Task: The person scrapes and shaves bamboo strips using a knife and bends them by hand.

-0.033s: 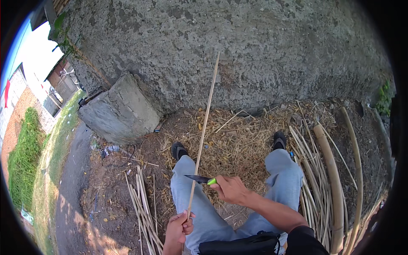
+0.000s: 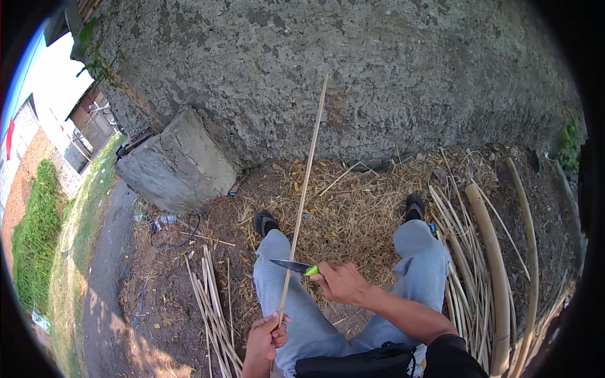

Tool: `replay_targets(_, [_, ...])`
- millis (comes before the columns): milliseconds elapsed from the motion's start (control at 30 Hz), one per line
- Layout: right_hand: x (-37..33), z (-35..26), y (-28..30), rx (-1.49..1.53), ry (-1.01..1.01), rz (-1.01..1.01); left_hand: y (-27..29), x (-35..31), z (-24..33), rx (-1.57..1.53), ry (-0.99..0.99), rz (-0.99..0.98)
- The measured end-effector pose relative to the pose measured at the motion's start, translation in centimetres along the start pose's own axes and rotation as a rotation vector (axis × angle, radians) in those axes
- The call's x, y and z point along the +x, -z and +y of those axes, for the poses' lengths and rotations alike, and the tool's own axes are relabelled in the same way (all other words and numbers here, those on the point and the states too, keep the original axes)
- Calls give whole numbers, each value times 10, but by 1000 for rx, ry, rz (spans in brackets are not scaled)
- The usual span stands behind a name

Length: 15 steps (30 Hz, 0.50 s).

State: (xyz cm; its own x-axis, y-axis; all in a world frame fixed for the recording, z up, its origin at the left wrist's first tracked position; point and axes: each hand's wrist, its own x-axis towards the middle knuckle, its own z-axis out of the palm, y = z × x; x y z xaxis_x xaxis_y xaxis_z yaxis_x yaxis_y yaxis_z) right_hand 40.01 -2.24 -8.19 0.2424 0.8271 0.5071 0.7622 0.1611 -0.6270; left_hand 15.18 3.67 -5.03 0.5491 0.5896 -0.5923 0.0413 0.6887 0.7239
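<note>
While seated facing the rough grey wall, the person has the left hand closed around the near end of a long thin bamboo strip, which runs up and away, its far tip showing against the wall. Right hand is closed on the green handle of a knife; blade points left and meets the strip just above the left hand, between the knees. Versus the other head frame: same grip, same blade position, strip angle unchanged, so no visible travel along the strip; my read is the cut is only starting or paused at the near end. Ground: dry shavings and straw between the shoes. A bundle of thin strips lies on the dirt left of the left leg. Thicker bamboo poles and more split strips curve along the right side. A concrete block leans at the wall base, far left. Black bag sits on the lap at the lower edge.
</note>
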Motion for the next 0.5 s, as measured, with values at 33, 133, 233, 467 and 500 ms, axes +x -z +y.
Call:
replay_targets(33, [-2, -1, -1, 0, -6, 0, -1, 0, 0, -10, 23, -39])
replay_targets(133, [0, -8, 3, -76, -47, -124, 1, 1, -2, -27, 58, -49])
replay_targets(233, [4, -7, 1, -133, -1, -195, 5, 2, -4, -67, 121, -108])
replay_targets(467, [-1, 0, -8, -67, 204, -153, 7, 1, -5, -102, 130, -131])
replay_targets(500, [-2, 0, -10, -36, 248, -76, 5, -1, -3, -93, 126, -126])
